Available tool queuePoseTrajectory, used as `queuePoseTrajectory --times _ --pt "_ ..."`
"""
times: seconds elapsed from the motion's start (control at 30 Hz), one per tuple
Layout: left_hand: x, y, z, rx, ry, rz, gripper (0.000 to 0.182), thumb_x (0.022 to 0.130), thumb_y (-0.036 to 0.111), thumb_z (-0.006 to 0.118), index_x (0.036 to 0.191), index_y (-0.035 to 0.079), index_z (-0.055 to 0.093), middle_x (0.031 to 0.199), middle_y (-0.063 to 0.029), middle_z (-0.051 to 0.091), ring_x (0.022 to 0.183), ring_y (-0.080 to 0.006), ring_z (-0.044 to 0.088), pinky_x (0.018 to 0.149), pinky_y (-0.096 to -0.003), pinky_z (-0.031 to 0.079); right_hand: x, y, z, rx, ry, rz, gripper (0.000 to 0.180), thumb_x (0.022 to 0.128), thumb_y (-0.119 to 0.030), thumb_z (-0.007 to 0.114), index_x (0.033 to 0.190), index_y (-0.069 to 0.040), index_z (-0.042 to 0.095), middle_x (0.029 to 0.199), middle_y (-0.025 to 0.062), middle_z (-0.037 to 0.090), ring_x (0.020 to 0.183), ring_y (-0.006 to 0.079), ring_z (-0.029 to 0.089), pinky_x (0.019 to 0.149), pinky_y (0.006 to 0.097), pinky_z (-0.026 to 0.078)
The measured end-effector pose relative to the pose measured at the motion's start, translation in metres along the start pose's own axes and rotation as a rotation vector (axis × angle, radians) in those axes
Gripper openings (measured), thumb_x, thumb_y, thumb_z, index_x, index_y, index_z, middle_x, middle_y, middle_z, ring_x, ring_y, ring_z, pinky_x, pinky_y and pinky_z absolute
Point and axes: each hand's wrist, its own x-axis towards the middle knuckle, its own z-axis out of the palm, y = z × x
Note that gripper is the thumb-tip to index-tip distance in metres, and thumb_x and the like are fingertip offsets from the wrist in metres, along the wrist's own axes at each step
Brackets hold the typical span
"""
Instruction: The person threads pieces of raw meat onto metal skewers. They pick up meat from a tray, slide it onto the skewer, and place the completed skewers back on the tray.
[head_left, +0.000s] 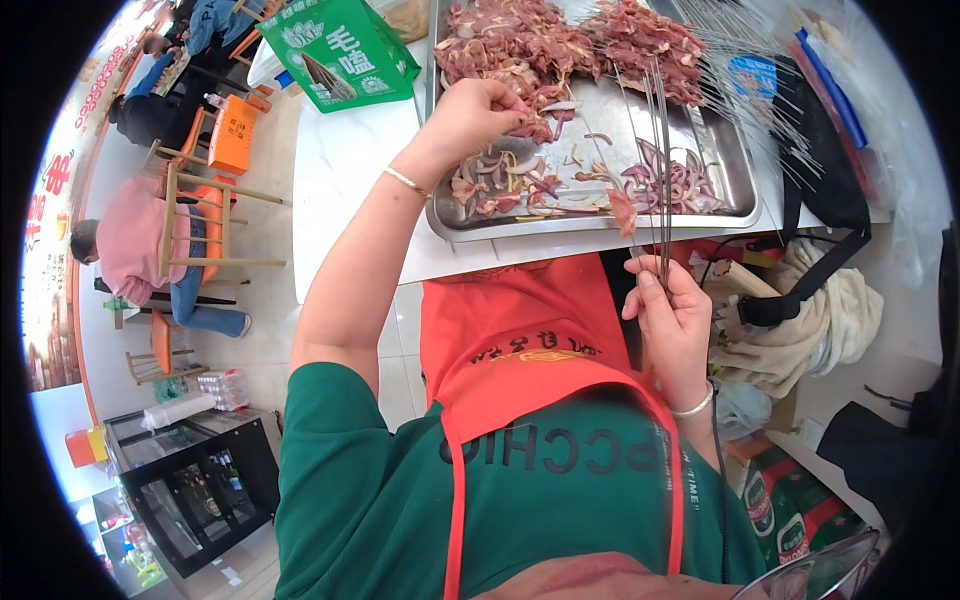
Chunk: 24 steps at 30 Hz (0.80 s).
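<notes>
A metal tray (592, 230) on the table holds a large heap of raw sliced meat (517, 45), a second pile of threaded meat skewers (649, 49) and sliced red onion (679, 180). My left hand (480, 116) pinches a piece of raw meat (536, 129) at the near edge of the heap. Beyond the tray's near rim, on my side, my right hand (670, 307) grips several thin metal skewers (664, 172), pointing away from me. One piece of meat (622, 212) is threaded on a skewer just above my right fingers.
A green snack bag (341, 56) stands left of the tray on the white table (352, 161). Bare skewer ends (795, 112) stick out over the tray's right side, near a black bag (832, 165). Chairs and seated people, one in a pink top (142, 232), are farther left.
</notes>
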Motion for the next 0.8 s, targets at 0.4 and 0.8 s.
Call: queuePoseTrajectory --times 0.4,0.8 --pt "-0.025 0.009 -0.001 -1.238 0.024 -0.242 0.023 0.102 0.016 0.061 0.122 0.005 0.064 0.113 -0.0116 0.073 0.106 -0.021 0.07 0.095 -0.0372 0.055 0.0 0.0 0.004 -0.103 -0.082 -0.013 0.019 0.103 -0.006 0.052 0.111 0.005 0.066 0.08 0.0003 0.064 0.067 0.0044 0.059 0.067 0.0207 0.045" --pt "-0.047 0.043 0.012 -0.865 0.146 0.028 0.021 0.1 0.01 0.062 0.116 -0.002 0.07 0.105 -0.0094 0.074 0.095 -0.015 0.069 0.088 -0.0301 0.056 -0.001 -0.006 0.009 -0.135 -0.065 -0.074 0.018 0.103 -0.006 0.053 0.112 0.004 0.066 0.077 0.0006 0.063 0.065 0.0036 0.055 0.062 0.0201 0.041"
